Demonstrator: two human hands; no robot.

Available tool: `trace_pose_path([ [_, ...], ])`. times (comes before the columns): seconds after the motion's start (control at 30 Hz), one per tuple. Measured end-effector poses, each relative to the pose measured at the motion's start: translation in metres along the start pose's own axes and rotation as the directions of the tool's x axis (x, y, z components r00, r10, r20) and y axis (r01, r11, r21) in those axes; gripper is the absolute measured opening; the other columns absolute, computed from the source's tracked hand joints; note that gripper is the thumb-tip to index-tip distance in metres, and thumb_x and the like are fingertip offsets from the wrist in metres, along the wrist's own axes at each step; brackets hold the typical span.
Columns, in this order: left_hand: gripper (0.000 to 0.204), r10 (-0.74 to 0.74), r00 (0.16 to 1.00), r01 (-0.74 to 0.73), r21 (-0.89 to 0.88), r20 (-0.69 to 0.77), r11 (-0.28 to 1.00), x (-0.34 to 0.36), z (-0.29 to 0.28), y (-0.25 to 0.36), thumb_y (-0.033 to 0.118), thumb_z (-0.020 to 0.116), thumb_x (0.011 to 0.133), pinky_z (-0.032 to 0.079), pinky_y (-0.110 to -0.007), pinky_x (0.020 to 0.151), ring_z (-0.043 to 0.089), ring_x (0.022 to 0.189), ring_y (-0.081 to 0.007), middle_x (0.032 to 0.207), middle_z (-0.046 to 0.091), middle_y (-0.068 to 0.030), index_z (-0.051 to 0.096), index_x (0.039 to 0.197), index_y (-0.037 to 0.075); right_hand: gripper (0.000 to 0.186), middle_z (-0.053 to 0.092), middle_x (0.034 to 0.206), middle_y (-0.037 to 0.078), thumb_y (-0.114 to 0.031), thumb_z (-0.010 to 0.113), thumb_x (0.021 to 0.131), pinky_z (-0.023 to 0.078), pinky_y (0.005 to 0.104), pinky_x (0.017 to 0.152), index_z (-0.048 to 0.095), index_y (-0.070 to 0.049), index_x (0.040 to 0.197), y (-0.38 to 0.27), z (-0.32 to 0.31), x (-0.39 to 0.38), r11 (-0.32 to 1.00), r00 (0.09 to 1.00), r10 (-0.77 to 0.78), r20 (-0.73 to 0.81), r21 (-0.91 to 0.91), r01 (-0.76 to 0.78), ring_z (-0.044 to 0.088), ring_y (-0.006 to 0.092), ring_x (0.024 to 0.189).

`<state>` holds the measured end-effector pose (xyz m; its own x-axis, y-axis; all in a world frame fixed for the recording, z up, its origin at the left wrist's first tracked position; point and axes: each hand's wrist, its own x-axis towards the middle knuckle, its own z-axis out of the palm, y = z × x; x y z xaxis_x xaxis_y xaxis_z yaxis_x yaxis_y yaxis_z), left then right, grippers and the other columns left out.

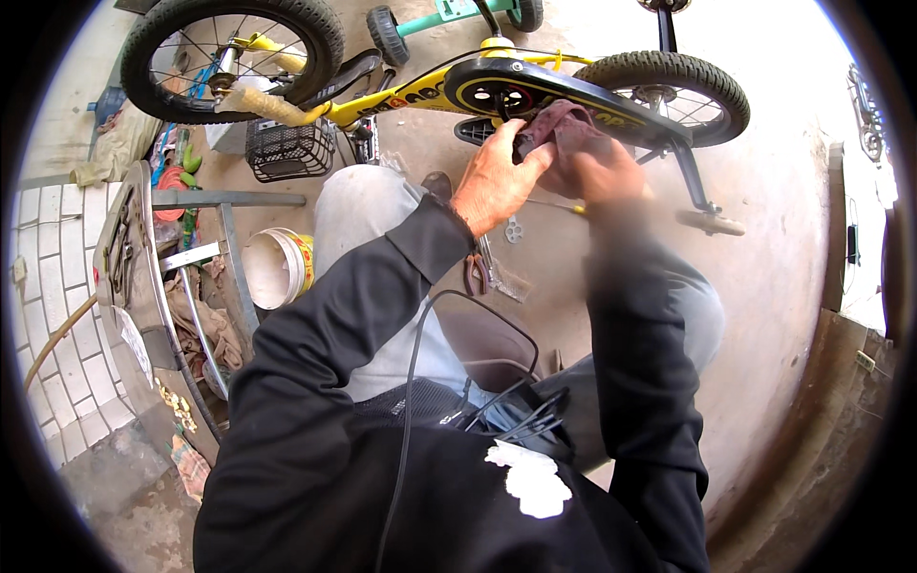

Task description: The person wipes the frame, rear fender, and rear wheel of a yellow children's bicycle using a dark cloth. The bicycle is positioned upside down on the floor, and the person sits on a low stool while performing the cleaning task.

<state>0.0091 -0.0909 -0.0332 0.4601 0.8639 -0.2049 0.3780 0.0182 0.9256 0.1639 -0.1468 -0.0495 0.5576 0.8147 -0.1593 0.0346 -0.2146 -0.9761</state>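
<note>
A small yellow bicycle (401, 94) stands ahead of me with a black chain guard (611, 116) along its side. Its cranks are by my hands. My right hand (604, 172), partly smeared by motion, grips a dusty reddish cloth (565, 124) pressed against the lower edge of the guard. Just left of it, my left hand (495, 181) curls in beside the cloth, thumb and fingers closed around something dark that I cannot make out. A black pedal (472, 131) shows behind the left fingers.
On the floor lie pliers (476, 274) and a small metal plate with holes (514, 229). A white bucket (277, 267), a black basket (289, 150) and a metal-legged stand (234, 253) are at left. A training wheel (711, 222) juts out at right. A black cable (413, 382) crosses my lap.
</note>
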Motion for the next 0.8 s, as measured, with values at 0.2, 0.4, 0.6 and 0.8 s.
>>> trace_pose_path([
  [0.2,0.068,-0.145,0.984,0.17,-0.329,0.1,0.929,0.001,0.002,-0.007,0.05,0.066,0.088,0.052,-0.03,0.083,0.06,0.104,-0.0163,0.117,0.059,-0.007,0.045,0.136,0.006,0.025,0.07,0.086,0.016,-0.021,0.069,0.076,0.053,0.0377,0.074,0.069,-0.007,0.097,-0.008,0.03,0.003,0.943,0.998,-0.059,0.008,-0.327,0.058,0.069,0.0309,0.079],
  [0.4,0.05,-0.189,0.98,0.186,-0.648,0.065,0.738,0.011,-0.008,-0.007,0.038,0.067,0.091,0.048,-0.029,0.088,0.06,0.101,-0.014,0.114,0.062,-0.0072,0.056,0.124,0.002,0.041,0.065,0.108,0.021,-0.02,0.065,0.083,0.052,0.0399,0.082,0.06,-0.003,0.119,-0.011,0.061,-0.007,0.776,0.891,-0.414,0.185,-0.439,0.452,0.065,0.0365,0.097],
  [0.6,0.028,-0.23,0.937,0.037,-0.579,-0.263,0.814,0.02,-0.021,-0.034,0.017,0.066,0.091,0.05,-0.029,0.077,0.061,0.088,-0.0127,0.101,0.067,-0.0056,0.063,0.111,-0.002,0.045,0.06,0.111,0.023,-0.023,0.067,0.079,0.05,0.0444,0.086,0.055,0.0,0.116,-0.021,0.068,-0.016,0.735,0.839,-0.42,0.347,-0.413,0.538,0.06,0.0389,0.102],
  [0.8,0.034,0.179,0.805,-0.243,-0.038,-0.566,0.969,0.022,-0.009,-0.028,0.011,0.071,0.084,0.052,-0.031,0.077,0.064,0.085,-0.0155,0.097,0.069,-0.0076,0.062,0.115,0.002,0.029,0.063,0.096,0.021,-0.02,0.064,0.082,0.052,0.045,0.076,0.056,-0.002,0.104,-0.037,0.048,-0.029,0.771,0.869,-0.34,0.36,-0.423,0.476,0.062,0.0383,0.088],
])
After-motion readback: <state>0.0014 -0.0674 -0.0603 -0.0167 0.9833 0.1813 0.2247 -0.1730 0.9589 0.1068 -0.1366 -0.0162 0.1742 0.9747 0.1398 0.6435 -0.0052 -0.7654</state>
